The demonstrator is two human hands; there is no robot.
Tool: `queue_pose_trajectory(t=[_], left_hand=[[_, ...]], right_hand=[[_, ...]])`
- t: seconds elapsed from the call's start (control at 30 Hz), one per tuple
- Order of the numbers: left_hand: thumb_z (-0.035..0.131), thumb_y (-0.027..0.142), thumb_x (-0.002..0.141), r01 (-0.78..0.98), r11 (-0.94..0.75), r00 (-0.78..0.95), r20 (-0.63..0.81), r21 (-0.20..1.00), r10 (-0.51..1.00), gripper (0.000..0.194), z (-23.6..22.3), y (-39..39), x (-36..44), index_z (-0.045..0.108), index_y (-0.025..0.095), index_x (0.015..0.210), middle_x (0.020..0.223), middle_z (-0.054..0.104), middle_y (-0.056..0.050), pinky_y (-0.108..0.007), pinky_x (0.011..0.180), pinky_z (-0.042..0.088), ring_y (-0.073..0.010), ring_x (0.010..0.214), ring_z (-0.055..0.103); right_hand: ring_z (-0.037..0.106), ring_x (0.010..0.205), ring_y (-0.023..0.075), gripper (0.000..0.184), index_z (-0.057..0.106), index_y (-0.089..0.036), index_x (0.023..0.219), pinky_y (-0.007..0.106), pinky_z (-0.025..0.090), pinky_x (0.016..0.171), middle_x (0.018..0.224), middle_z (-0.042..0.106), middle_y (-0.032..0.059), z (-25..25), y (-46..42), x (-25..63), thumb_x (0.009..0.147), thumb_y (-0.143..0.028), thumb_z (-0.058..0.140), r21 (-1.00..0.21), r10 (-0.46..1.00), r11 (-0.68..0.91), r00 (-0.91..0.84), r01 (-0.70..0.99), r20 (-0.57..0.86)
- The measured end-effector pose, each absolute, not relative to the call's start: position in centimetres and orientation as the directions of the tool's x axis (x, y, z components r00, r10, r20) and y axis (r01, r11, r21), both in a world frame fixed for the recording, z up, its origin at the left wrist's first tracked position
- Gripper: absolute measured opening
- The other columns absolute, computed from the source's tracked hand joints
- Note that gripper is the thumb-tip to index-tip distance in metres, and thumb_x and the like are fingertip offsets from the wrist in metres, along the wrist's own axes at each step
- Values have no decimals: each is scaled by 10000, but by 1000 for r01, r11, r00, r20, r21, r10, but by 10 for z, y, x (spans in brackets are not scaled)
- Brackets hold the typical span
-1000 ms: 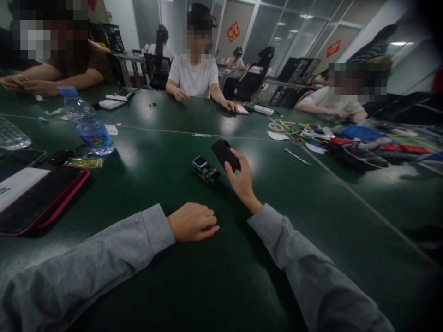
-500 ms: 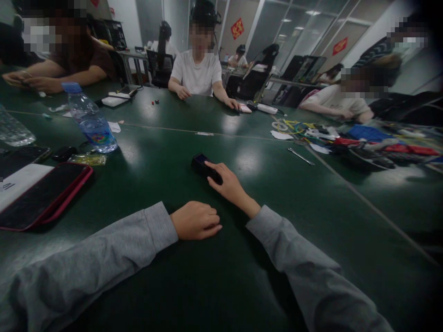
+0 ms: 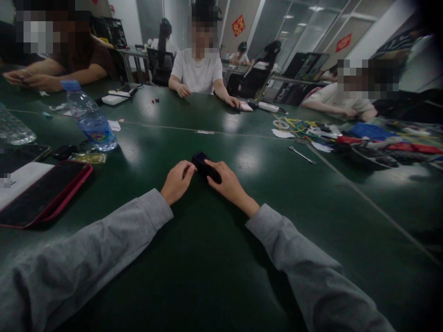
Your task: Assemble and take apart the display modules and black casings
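A black handheld device point(image 3: 200, 160) with a small dark screen lies on the green table. My right hand point(image 3: 226, 179) is wrapped around its near right end, thumb along the near side and fingers over the top. My left hand point(image 3: 177, 180) is at the device's left end, its fingers curled and its thumb drawn close to them. Those fingertips come right up to the device's edge; whether they touch it, or pinch something small, I cannot make out. Both forearms are in grey sleeves.
On the left stand a water bottle point(image 3: 90, 117) and a phone in a red case point(image 3: 44, 193). A wrench point(image 3: 302, 155) lies to the right, before a heap of cables and cloth point(image 3: 374, 140). A person in a white shirt point(image 3: 197, 71) sits opposite; others sit at both sides.
My left hand has moved forward from the table in front of me to the device's left end, and its curled fist has loosened somewhat. My right hand stays on the device.
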State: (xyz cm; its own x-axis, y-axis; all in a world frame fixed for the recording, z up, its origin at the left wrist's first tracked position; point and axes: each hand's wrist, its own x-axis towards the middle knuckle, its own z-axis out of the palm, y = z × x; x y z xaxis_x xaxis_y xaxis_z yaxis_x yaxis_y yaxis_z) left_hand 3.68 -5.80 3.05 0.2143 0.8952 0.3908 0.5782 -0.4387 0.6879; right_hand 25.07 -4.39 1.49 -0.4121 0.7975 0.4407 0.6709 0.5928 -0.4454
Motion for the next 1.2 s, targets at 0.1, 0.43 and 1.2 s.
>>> queue_pose_trajectory(t=[0.1,0.43,1.2], left_hand=[[358,350,989,513,-282,47,302,810,952,312,14,-25,22,540,179,1177,1192,617,-94,-361,937,480,-188,1082,597],[410,336,953,851,-407,320,287,331,903,386,11,-15,-4,522,197,1295,1458,456,-96,-557,1143,229,-303,1389,326],[332,416,974,919,-370,337,211,140,918,476,9,-11,-13,457,193,1376,1497,411,-104,-551,1125,273,-316,1384,341]], right_hand=[[572,984,230,579,412,-305,1421,413,532,860,1166,530,73,16,-44,250,867,-261,576,-443,798,592,-415,673,437],[569,934,231,589,353,-311,1456,393,546,778,1151,519,86,21,-54,248,900,-334,546,-360,788,604,-462,711,407],[550,1019,246,573,331,-323,1463,415,534,847,1205,493,94,23,-57,248,925,-296,525,-362,759,628,-438,689,482]])
